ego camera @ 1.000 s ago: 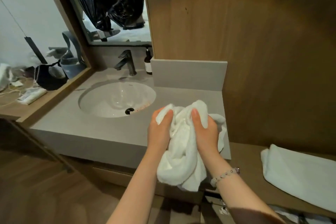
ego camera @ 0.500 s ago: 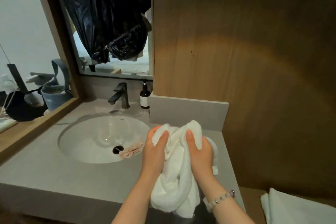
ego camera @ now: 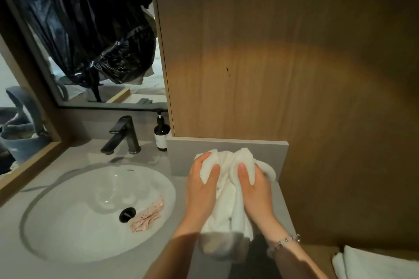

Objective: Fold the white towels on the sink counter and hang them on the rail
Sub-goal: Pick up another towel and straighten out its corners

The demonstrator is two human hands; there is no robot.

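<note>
Judging from this view, I am early in the job. The crumpled white terry towel (ego camera: pixel 226 201) is bunched up in the lower centre of the frame, lifted just above the right end of the flat grey stone counter (ego camera: pixel 74 161), beside the round white basin (ego camera: pixel 68 222). My left grip (ego camera: pixel 201 192) is curled round the towel's left bundle, thumb on the near face. My right grip (ego camera: pixel 254 192) is closed the same way on the right bundle. The two sit close together, with a ridge of cloth standing between them and the rest hanging down toward the bottom edge.

No fold is made in it yet: I see no straight edge, no matched corners, only a wad. So what is left for this towel is nearly everything: find the corners, shake it flat, fold it, carry it over.

A second flat white towel (ego camera: pixel 371 265) lies at the lower right corner of the frame on a lower wooden ledge. It looks smoothed, perhaps folded, though too little of it shows for me to be certain, and it is not hung.

The rail itself is nowhere in view, so I cannot say whether anything hangs there already. A small crumpled pink patterned cloth (ego camera: pixel 148 216) lies in the basin by the drain; I take it to be no part of my task.
</note>
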